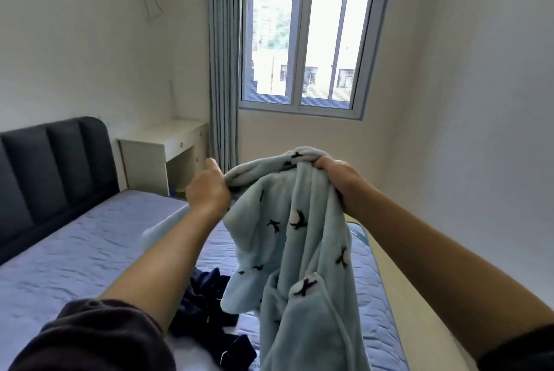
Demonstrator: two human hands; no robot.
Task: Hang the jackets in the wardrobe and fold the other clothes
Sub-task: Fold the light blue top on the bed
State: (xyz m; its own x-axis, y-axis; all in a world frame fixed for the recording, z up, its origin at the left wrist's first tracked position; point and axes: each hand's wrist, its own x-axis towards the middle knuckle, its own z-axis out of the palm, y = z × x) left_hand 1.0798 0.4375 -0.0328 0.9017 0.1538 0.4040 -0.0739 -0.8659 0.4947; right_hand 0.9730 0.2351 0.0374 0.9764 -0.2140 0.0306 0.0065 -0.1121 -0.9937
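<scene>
Head view: both hands hold a pale blue fleece garment [296,238] up over the bed [75,250], left hand [207,193] and right hand [335,174] each clenched on its top edge; its length hangs straight down between them

No text, label, brand or number can be read anywhere. The fleece [314,250], toward 5 o'clock, carries only black-and-white bird shapes.

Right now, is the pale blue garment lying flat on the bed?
No, the left hand and right hand hold the garment up above the bed.
</scene>
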